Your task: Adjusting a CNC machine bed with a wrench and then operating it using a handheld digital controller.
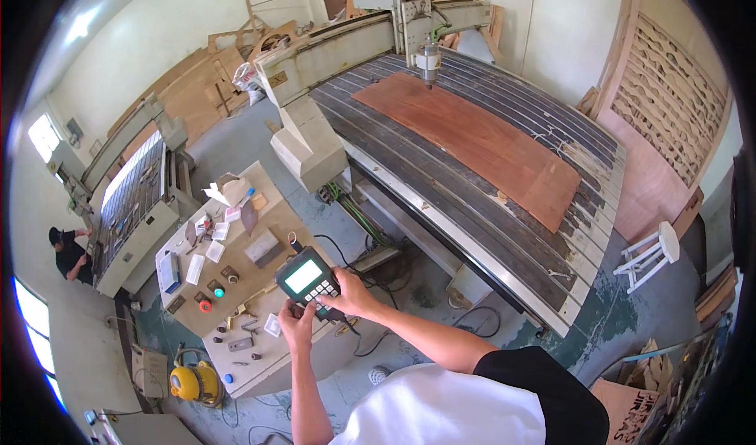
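A dark handheld controller (293, 269) with a lit screen and light keys is held out over the workbench, its cable hanging from the lower end. My left hand (298, 331) grips its lower left corner. My right hand (356, 296) is wrapped around its right side, the thumb over the keypad. Beyond stands a large CNC router bed (394, 179) with dark slotted strips. On it lies a long reddish-brown wood sheet (472, 142). The spindle (429, 61) hangs above the sheet's far edge; whether it touches cannot be made out.
The workbench (260, 297) carries a grey block (264, 247), small boxes, collet-like parts and red and green buttons. A yellow vacuum (194, 383) stands at left. Cables (484, 319) cross the floor. A white stool (654, 254) is at right. Another person (72, 254) works by a second machine.
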The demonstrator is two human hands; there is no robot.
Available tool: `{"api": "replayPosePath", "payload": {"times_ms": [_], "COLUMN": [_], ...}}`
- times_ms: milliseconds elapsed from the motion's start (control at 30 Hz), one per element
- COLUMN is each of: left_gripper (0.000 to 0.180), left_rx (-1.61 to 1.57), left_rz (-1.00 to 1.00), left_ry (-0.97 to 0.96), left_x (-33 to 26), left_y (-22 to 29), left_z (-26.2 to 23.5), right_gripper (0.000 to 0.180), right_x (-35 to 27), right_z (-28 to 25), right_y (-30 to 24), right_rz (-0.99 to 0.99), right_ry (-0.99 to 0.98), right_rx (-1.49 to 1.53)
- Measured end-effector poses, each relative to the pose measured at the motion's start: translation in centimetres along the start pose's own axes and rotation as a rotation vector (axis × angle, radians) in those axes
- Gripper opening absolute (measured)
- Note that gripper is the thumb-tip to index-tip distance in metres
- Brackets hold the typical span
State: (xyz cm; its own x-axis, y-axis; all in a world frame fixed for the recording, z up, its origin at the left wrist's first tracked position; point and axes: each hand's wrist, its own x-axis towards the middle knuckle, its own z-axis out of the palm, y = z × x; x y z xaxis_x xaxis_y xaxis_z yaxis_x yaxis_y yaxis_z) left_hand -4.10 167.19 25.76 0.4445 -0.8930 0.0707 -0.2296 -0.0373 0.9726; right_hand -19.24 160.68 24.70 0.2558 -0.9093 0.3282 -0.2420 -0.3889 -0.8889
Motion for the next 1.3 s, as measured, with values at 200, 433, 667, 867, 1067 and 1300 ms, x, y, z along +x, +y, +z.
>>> {"api": "replayPosePath", "payload": {"times_ms": [200,433,667,867,1067,1300], "left_gripper": [0.016,0.016,0.018,0.02,0.022,0.024], "left_rx": [0.02,-0.016,0.02,0.011,0.03,0.026], "left_rz": [0.022,0.015,0.009,-0.008,0.008,0.025], "left_ry": [0.002,0.001,0.019,0.011,0.015,0.017], "left_x": [0.0,0.0,-0.3,-0.2,-0.1,0.0], "left_y": [0.1,0.2,0.7,0.6,-0.2,-0.4], "left_z": [-0.2,0.0,0.0,0.0,-0.2,-0.1], "right_gripper": [0.048,0.05,0.049,0.051,0.049,0.05], "right_x": [0.0,-0.1,0.0,-0.1,0.0,-0.1], "right_z": [0.3,0.2,0.0,0.2,0.0,0.1], "right_y": [0.1,0.2,-0.1,0.1,-0.1,-0.1], "right_rz": [0.03,0.014,0.083,0.05,0.064,0.066], "right_ry": [-0.009,0.004,-0.057,-0.015,-0.047,-0.03], "right_rx": [0.046,0.063,0.091,0.061,0.038,0.04]}}
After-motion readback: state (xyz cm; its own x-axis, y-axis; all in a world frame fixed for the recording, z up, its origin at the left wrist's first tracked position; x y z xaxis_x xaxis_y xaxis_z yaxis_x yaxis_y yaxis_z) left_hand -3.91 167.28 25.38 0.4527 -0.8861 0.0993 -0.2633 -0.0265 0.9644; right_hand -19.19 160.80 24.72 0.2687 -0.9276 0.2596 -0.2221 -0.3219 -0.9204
